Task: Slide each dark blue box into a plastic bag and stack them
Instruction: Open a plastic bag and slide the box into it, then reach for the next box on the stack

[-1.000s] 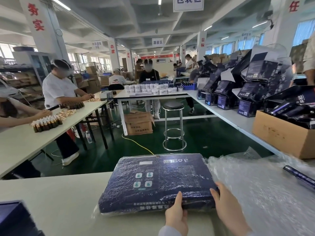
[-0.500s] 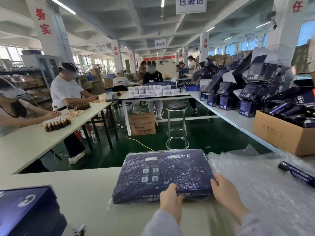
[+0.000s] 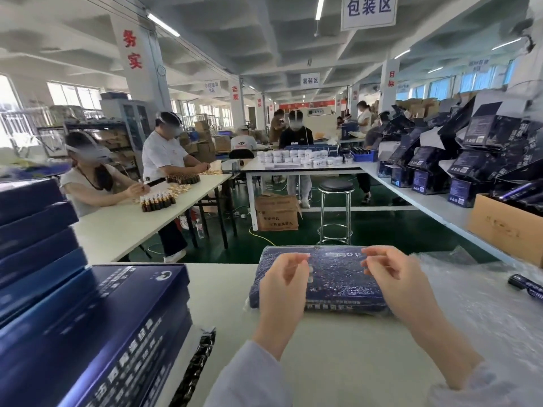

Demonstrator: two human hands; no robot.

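Observation:
A flat dark blue box in a clear plastic bag (image 3: 335, 277) lies on the white table (image 3: 229, 292) in front of me. My left hand (image 3: 282, 289) and my right hand (image 3: 402, 286) hover just above it, fingers loosely curled, holding nothing. On the left stands a stack of bare dark blue boxes (image 3: 97, 333), with a taller stack (image 3: 32, 230) behind it at the left edge. A pile of clear plastic bags (image 3: 482, 306) is spread on the table to the right.
A dark pen-like tube (image 3: 526, 284) lies on the bags at the right. A black strip (image 3: 194, 368) rests beside the near stack. A cardboard carton (image 3: 505, 227) and dark cartons line the right table. A stool (image 3: 336, 212) stands beyond; people work at the left table.
Both hands have let go of the bagged box's near edge and lifted above its top. The view has turned left, bringing the stacks of blue boxes into sight.

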